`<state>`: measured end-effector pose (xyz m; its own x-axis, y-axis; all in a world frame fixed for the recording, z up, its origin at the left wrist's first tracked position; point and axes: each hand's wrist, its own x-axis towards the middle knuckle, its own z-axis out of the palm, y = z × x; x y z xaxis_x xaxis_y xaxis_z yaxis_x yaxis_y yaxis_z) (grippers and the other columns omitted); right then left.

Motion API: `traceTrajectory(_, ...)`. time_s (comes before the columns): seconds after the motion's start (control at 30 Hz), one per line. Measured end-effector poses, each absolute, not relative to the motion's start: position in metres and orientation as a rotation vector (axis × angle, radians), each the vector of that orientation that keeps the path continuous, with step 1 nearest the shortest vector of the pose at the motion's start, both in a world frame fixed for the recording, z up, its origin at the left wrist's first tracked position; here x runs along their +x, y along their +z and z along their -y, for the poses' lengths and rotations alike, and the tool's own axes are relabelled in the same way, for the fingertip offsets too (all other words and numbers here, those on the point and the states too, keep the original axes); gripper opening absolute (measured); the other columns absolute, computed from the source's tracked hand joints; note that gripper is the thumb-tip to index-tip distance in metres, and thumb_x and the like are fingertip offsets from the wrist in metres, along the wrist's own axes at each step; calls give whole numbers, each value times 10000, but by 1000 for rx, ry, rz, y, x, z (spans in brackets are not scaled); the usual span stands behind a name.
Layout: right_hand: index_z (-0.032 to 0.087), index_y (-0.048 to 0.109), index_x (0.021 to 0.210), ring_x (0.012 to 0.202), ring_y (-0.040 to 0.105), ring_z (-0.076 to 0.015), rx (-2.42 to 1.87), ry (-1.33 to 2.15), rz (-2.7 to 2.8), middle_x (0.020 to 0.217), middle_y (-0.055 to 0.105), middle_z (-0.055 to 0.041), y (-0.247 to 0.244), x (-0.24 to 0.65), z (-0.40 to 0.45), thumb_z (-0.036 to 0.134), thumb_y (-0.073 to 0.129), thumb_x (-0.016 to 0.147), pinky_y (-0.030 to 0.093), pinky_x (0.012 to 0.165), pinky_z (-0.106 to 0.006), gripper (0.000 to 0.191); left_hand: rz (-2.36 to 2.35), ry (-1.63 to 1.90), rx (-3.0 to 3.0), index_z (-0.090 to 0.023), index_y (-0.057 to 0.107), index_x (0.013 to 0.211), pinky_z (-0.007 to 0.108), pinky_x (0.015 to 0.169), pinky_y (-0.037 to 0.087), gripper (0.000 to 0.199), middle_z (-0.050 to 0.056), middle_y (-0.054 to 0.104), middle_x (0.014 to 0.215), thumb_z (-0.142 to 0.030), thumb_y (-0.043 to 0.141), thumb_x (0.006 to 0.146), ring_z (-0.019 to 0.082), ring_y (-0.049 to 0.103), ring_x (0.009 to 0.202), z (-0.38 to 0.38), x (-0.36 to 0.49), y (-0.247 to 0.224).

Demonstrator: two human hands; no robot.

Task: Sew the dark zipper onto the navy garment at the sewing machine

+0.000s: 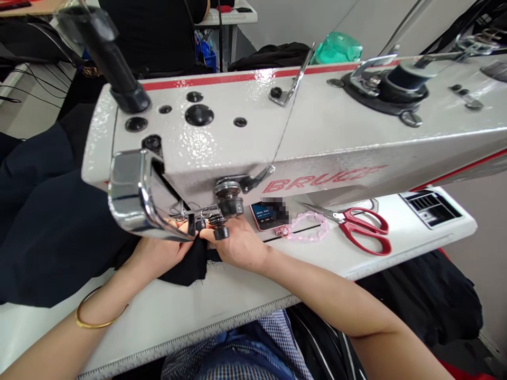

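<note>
Two hands (164, 253) (241, 247) are working dark fabric (186, 264) beneath a sewing machine's head (190, 142).

The fabric is lying between the hands and spreading past the left one; both are bending their fingers at its edge, the machine hiding whether they are pinching. A phone (269, 215), pink bracelet (309, 226) and red-handled scissors (356, 227) are resting on the table (237, 295) beyond the right hand.

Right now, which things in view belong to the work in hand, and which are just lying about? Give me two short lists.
In use:
- sewing machine
- dark fabric, with both hands (left hand, right hand) at it

Apparently just lying about:
- red-handled scissors
- phone
- pink beaded strap
</note>
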<state>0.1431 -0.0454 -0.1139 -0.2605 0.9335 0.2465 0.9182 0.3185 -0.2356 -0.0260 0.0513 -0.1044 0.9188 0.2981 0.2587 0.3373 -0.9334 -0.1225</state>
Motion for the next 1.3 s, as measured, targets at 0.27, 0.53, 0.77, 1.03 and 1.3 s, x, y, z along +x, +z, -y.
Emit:
traceTrajectory(0.27, 206, 588, 928, 818, 475, -169, -1656, 51, 2256, 896, 582, -30, -114, 143, 47, 89, 449, 813, 301, 740, -310, 214, 450, -370, -2970, -187, 626, 792, 302, 609, 404, 219, 34, 588, 638, -228, 418, 848, 178, 546, 633, -54, -27, -103)
traceTrajectory(0.53, 206, 609, 874, 748, 480, -160, -1653, 27, 2264, 841, 593, -26, -113, 146, 47, 115, 450, 831, 301, 687, -299, 189, 418, -495, -2919, -178, 628, 787, 284, 608, 394, 260, 19, 546, 548, -198, 378, 857, 168, 538, 609, -55, -26, -107)
traceTrajectory(0.77, 179, 609, 806, 794, 503, -174, -1748, 102, 2091, 814, 603, -42, -110, 144, 45, 182, 481, 823, 317, 735, -293, 129, 541, -388, -2882, -200, 574, 594, 280, 529, 328, 343, -2, 499, 457, -254, 374, 867, 153, 472, 486, -61, -22, -107)
traceTrajectory(1.03, 136, 572, 684, 579, 481, -123, -1798, 307, 1819, 600, 532, -18, -109, 158, 36, 317, 312, 946, 288, 592, -242, 411, 586, -418, -2818, -192, 564, 536, 281, 487, 265, 400, 12, 486, 429, -291, 359, 864, 155, 440, 453, -60, -19, -108)
traceTrajectory(1.3, 134, 549, 632, 510, 406, -96, -1785, 387, 1725, 555, 496, 2, -113, 159, 32, 356, 283, 955, 236, 532, -228, 473, 593, -447, -2902, -179, 611, 606, 284, 538, 335, 358, 25, 575, 519, -278, 376, 856, 162, 523, 525, -57, -22, -109)
